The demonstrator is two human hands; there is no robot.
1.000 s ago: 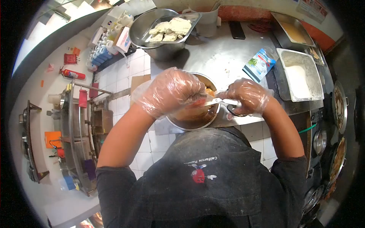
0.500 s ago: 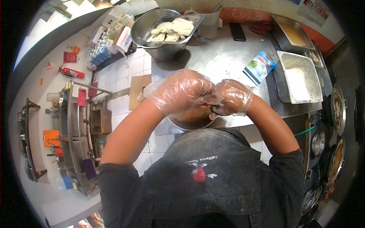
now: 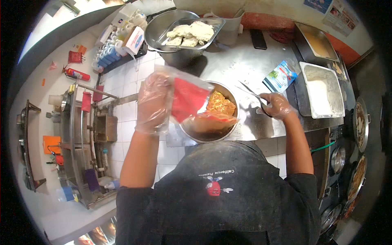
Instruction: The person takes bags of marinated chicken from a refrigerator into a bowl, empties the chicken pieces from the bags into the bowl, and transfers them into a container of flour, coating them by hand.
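Observation:
My gloved left hand (image 3: pixel 155 98) grips a clear plastic bag (image 3: pixel 188 96) with bright red contents, held tilted above the left side of a round metal pot (image 3: pixel 236 98). Inside the pot lies a chunky orange-brown food mix (image 3: pixel 220 104); the bag hides part of the left rim. My right hand (image 3: pixel 278 106), also in a clear plastic glove, is closed around the dark handles of scissors (image 3: pixel 254 94) over the metal table, right of the pot. Their blades point toward the back left and look spread apart.
A large metal pot (image 3: pixel 157 30) at the back carries a tray of pale yellow pieces (image 3: pixel 190 32). Toward the right are a blue-and-white packet (image 3: pixel 280 76), a tray of white powder (image 3: pixel 322 92) and a deep pan (image 3: pixel 316 41). A black phone (image 3: pixel 258 39) lies near the wall.
My hands were together over the pot and have moved apart. The left has gone left with the red bag, now plainly visible. The right has moved right with the scissors, uncovering the food mix.

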